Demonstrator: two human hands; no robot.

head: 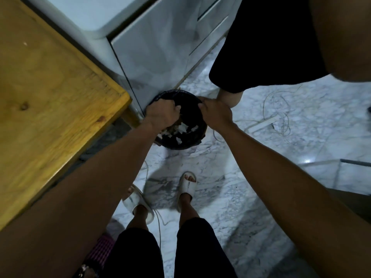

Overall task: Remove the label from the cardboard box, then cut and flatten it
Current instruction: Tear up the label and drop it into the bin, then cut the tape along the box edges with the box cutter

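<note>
A round bin lined with a black bag (192, 137) stands on the marble floor against a white cabinet. Inside lie several torn white scraps (181, 129). My left hand (161, 115) reaches into the bin's left side, fingers curled down; what they hold, if anything, is hidden. My right hand (215, 114) is closed on the black bag at the bin's right rim. No cardboard box is in view.
A yellow wooden table (50, 97) fills the left. A white cabinet (160, 47) rises behind the bin. Another person in black shorts (267, 43) stands at upper right. A white power strip and cables (269, 121) lie on the floor. My feet wear white slides (186, 187).
</note>
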